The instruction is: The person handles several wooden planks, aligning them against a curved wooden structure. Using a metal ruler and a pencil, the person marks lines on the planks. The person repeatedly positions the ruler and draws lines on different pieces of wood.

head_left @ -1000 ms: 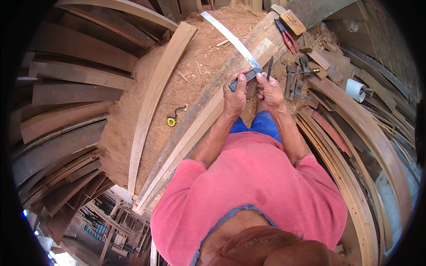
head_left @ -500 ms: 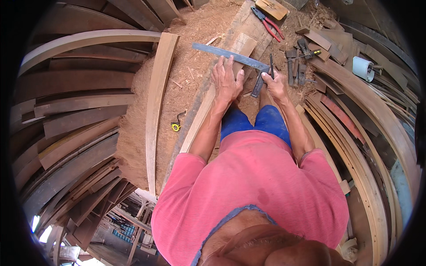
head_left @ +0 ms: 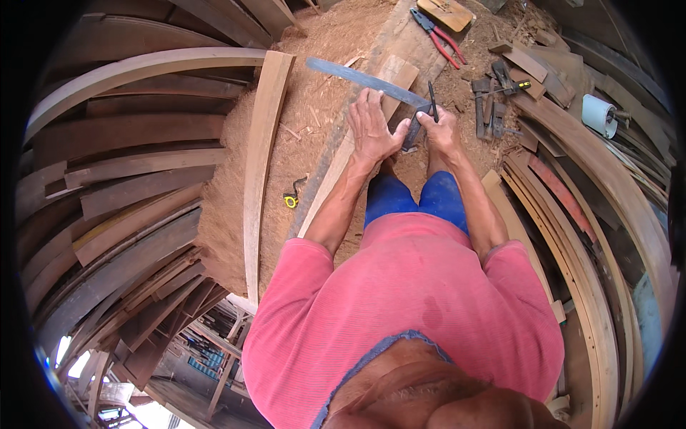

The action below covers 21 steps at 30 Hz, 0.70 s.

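A try square with a long grey metal blade (head_left: 364,79) and a dark stock (head_left: 412,129) lies across a pale wooden plank (head_left: 336,179). My left hand (head_left: 371,127) presses down on the square, fingers over the blade and thumb at the stock. Just right of it, my right hand (head_left: 443,131) holds a thin dark pencil (head_left: 431,95) upright against the blade's near end. Both hands are close together above my knees in blue trousers.
A long curved board (head_left: 259,171) lies left of the plank on sawdust, with a yellow tape measure (head_left: 290,201) between them. Red-handled pliers (head_left: 441,37), a wooden block (head_left: 446,13), several hand tools (head_left: 493,100) and a white roll (head_left: 599,114) lie beyond. Stacked curved boards (head_left: 121,136) flank both sides.
The square's blade has swung from pointing away up the plank to lying across it. My left hand has flattened onto it. My right hand stays at the stock with the pencil.
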Each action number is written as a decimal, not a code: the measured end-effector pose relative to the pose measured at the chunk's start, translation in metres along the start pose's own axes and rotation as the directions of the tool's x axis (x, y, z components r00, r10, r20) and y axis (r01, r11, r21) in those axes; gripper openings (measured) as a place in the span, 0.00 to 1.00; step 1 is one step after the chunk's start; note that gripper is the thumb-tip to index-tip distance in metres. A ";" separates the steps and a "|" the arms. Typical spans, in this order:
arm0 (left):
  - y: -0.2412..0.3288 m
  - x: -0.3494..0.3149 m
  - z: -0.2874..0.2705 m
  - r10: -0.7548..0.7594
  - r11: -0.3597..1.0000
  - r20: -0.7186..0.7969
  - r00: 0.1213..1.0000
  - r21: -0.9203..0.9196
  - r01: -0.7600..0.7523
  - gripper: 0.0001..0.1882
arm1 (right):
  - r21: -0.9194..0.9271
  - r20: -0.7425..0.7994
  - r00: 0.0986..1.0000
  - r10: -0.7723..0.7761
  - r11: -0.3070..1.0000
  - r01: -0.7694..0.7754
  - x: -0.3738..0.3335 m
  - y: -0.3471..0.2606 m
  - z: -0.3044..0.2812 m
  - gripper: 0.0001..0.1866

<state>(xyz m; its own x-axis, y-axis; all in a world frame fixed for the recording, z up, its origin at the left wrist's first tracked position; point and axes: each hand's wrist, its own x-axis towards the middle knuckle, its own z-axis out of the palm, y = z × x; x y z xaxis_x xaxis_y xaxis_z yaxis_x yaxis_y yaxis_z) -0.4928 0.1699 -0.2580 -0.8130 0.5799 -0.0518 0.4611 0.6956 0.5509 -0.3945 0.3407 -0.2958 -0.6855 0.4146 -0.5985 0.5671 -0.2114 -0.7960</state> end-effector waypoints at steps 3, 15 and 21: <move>0.006 0.006 -0.007 -0.008 1.000 0.075 0.997 0.020 0.006 0.54 | -0.039 -0.009 1.000 -0.010 0.999 0.010 0.009 -0.008 0.014 0.13; 0.003 0.014 0.021 0.006 0.999 -0.141 0.990 0.038 -0.001 0.36 | 0.294 -0.067 0.997 -0.042 0.954 0.060 0.025 0.000 0.043 0.11; 0.008 0.018 0.021 -0.005 0.997 -0.166 0.986 0.080 0.018 0.36 | 0.222 -0.112 0.993 -0.028 0.974 0.052 0.021 -0.014 0.041 0.10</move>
<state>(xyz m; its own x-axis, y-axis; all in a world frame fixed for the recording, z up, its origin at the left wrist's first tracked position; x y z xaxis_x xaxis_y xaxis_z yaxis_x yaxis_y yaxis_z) -0.4961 0.1942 -0.2722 -0.8631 0.4980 0.0846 0.4729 0.7377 0.4818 -0.4354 0.3161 -0.3014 -0.6454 0.5168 -0.5624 0.4150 -0.3809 -0.8263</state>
